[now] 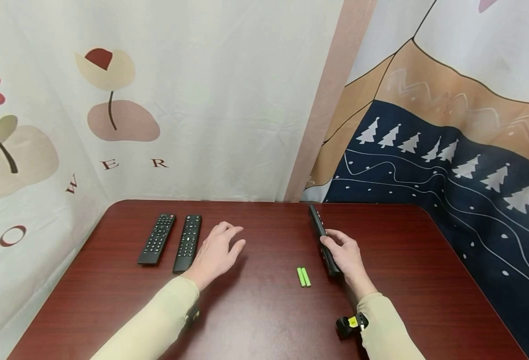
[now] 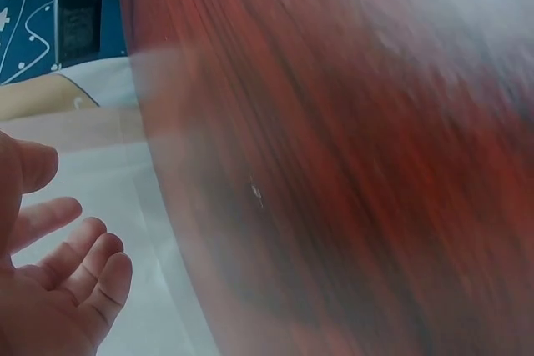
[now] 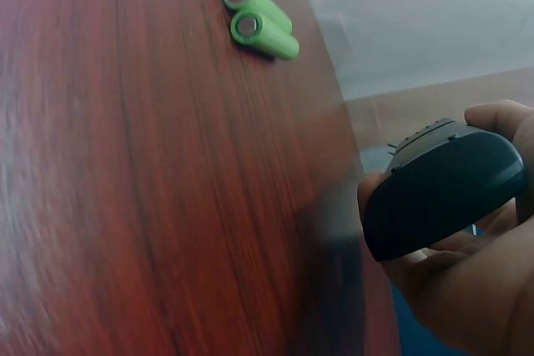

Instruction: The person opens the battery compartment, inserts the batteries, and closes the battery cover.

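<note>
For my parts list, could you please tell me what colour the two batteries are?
The batteries are light green along their sides, clearest in the right wrist view.

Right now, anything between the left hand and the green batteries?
Only bare tabletop between the left hand and the two green batteries, as the head view shows.

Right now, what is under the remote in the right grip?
Around the remote, I see the red-brown table, with two batteries to the left. The spot directly beneath is covered by the remote and right grip, so I cannot tell whether anything lies there.
</note>
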Tool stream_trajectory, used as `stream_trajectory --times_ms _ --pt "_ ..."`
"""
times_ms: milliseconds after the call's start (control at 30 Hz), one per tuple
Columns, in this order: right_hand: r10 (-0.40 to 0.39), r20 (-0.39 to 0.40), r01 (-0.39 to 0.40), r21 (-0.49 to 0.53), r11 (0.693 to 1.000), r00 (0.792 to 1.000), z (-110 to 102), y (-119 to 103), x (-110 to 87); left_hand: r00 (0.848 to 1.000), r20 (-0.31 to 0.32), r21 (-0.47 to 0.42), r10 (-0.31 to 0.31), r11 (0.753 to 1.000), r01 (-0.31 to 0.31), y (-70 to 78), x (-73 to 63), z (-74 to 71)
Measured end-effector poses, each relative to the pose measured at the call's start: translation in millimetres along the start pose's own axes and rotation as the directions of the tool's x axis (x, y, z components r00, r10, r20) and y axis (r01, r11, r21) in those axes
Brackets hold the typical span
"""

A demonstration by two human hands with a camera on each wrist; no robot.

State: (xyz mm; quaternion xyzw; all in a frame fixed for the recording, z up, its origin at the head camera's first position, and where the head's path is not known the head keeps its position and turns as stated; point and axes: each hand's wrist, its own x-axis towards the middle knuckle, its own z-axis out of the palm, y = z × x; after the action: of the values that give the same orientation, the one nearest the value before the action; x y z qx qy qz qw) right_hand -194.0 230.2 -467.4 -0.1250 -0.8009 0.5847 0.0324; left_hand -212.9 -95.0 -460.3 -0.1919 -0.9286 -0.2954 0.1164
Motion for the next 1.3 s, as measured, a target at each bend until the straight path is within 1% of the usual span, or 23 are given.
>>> stream_trajectory --times_ms 200,333,633,833,1067,1300 --pt "-0.023 -0.027 0.02 -0.114 0.993 0.999 -6.7 1.6 2.6 1.0 0.001 0.044 -0.012 0.999 0.012 -12.6 -3.2 -7.4" --pt "-0.034 -0.032 0.027 -0.184 0.982 0.999 -11.8 1.5 2.9 0.999 0.007 0.071 -0.034 0.997 0.034 -21.4 -5.9 -13.4" --pt "-0.098 -0.037 0.079 -0.348 0.934 0.995 -21.5 4.8 8.3 0.998 0.002 0.109 -0.062 0.992 0.061 -42.5 -16.9 -28.1" --pt "-0.112 -0.037 0.087 -0.407 0.909 0.993 -26.3 5.8 10.1 0.997 -0.01 0.131 -0.081 0.988 0.082 -54.9 -23.0 -39.6" --pt "-0.115 -0.033 0.087 -0.456 0.886 0.993 -32.8 7.2 11.8 0.996 -0.026 0.165 -0.083 0.983 0.086 -68.1 -28.1 -50.7" --pt "-0.121 -0.03 0.09 -0.491 0.866 0.992 -37.1 7.7 12.1 0.993 -0.022 0.179 -0.118 0.977 0.12 -80.7 -30.4 -59.6"
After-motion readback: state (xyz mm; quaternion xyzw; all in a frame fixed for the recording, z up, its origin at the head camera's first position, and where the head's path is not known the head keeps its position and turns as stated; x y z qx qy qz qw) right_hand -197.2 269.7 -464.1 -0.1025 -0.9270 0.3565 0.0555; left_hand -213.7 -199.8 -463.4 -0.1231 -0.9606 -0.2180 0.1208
